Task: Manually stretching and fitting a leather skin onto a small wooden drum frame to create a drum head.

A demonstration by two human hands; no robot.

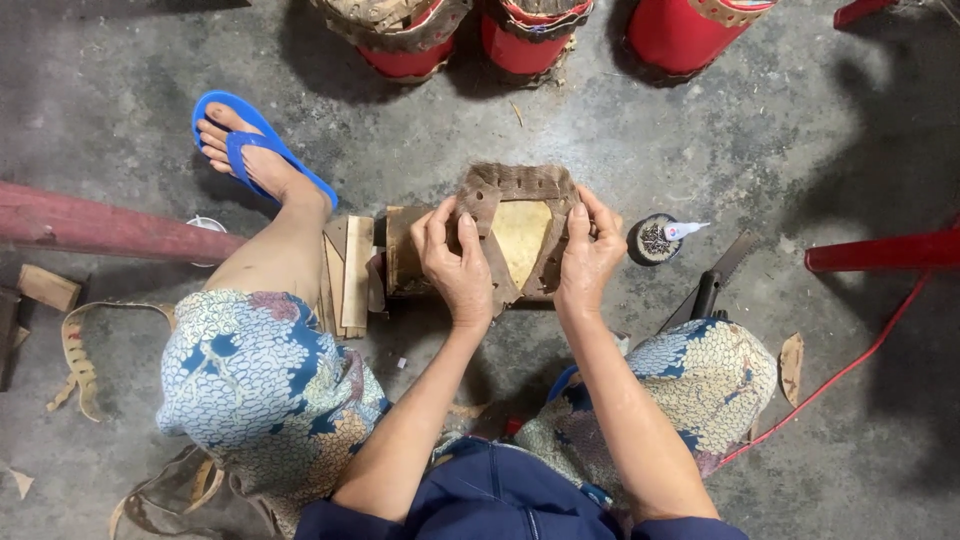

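Navy shirt hem [500, 505] nearest us. Our left hand [455, 262] and right hand [590, 250] pinch brown hide piece [520, 235], fingers curled tight, over wooden block [405, 262]. Risk, we judge: uneven pull skews hide; glue bottle [686, 230] nearby may tip.

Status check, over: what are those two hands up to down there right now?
Left hand and right hand both gripping brown leather piece with pale triangular centre. Piece resting over wooden block. Small tin beside right hand, nothing obstructing.

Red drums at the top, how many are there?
3, all cut off by the top edge: red drum on the left, middle one, right one. More may sit out of view.
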